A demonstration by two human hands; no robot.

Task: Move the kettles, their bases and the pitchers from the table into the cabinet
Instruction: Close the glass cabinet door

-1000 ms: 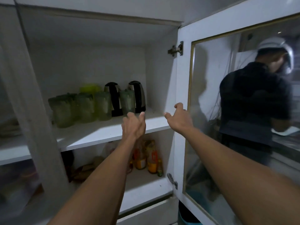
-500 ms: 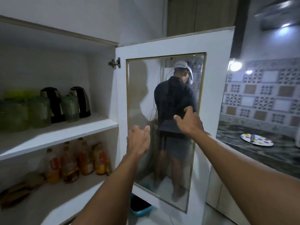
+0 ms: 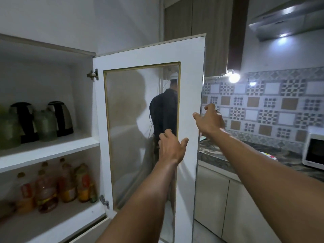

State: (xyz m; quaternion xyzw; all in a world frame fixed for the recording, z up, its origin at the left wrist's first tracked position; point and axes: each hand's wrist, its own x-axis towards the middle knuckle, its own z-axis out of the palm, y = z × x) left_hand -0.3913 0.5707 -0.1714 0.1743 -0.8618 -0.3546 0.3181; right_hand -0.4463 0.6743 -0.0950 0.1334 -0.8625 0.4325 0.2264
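So the cabinet (image 3: 47, 55) is open, and its door (image 3: 147, 55) with the glass panel swings out toward the camera. Both kettles (image 3: 60, 118) are already up on the upper shelf (image 3: 52, 146), standing upright side by side near the right wall, and the green pitchers (image 3: 44, 125) sit in front of and to the left of them, pretty blurry at the left edge so I can't count them. I can't make out the bases clearly, the kettles look like they're sitting on dark bottoms but that's all I can say. The lower shelf (image 3: 52, 218) has a bunch of oil bottles (image 3: 67, 183). Left hand (image 3: 171, 148) is out in front of the glass near the door's free side, fingers loosely spread, holding nothing; can't tell if it actually touches the door. Right hand (image 3: 209, 120) is at the door's outer edge, fingers half curled and apart, nothing in it either, a bit motion-blurred. Off to the right there's a bench (image 3: 219, 155) with a microwave (image 3: 313, 148) and a patterned tile wall (image 3: 263, 106) behind.
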